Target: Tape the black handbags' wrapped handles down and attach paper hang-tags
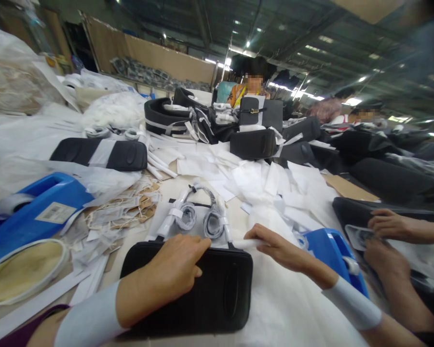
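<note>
A black handbag [220, 294] lies flat on the table in front of me. My left hand [175, 267] rests on its top edge, fingers curled over the rim. My right hand [275, 248] sits just right of the bag and pinches a white paper-wrapped strap end [244, 243] at the bag's upper right corner. The bag's wrapped handles and chain loops [198, 217] lie spread just beyond the bag. White tissue sheet [285, 303] lies under my right forearm.
A blue tape dispenser [36, 212] sits at left, another blue dispenser [329, 248] at right. A co-worker's hands [386, 236] work on a black bag at far right. Stacked black bags [253, 140] and loose white paper [260, 178] fill the far table. Paper tags [119, 212] pile at left.
</note>
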`<state>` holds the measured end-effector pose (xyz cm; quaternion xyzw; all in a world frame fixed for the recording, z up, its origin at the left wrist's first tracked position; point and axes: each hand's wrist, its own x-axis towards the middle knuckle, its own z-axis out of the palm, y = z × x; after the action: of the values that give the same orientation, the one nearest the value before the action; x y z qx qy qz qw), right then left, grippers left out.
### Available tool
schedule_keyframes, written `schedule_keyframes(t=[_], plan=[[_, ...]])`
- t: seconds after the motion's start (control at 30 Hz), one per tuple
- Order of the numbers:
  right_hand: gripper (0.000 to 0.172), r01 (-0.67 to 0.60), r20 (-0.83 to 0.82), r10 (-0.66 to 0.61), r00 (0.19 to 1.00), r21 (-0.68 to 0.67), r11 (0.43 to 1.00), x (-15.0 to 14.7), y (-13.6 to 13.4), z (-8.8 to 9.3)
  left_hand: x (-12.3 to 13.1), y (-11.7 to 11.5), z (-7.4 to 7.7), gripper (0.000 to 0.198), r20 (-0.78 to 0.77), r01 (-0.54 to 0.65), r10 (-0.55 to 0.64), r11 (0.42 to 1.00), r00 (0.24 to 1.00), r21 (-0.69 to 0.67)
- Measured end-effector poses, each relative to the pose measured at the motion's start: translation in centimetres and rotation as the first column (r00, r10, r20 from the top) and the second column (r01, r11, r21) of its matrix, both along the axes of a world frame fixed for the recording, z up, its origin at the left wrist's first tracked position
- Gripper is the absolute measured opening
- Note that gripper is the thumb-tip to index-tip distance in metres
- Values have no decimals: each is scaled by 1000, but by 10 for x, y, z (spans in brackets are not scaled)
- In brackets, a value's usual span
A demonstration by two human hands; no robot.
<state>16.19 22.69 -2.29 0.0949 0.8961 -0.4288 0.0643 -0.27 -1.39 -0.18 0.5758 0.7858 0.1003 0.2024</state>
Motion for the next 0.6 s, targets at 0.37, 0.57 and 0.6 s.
schedule_keyframes(t=[0.37,0.57,0.6], plan=[[16,285,-48,-339,940,-435,854,-27,-23,-42,2,-5,-2,23,-65,48,-42,995,997,87],[20,470,54,-501,864,-445,762,-18,-27,-34,3,-8,6,22,-58,49,-46,998,997,40],[19,464,80,-479,874,-429,775,-16,-27,-34,3,-8,6,22,-62,52,-50,998,997,39]])
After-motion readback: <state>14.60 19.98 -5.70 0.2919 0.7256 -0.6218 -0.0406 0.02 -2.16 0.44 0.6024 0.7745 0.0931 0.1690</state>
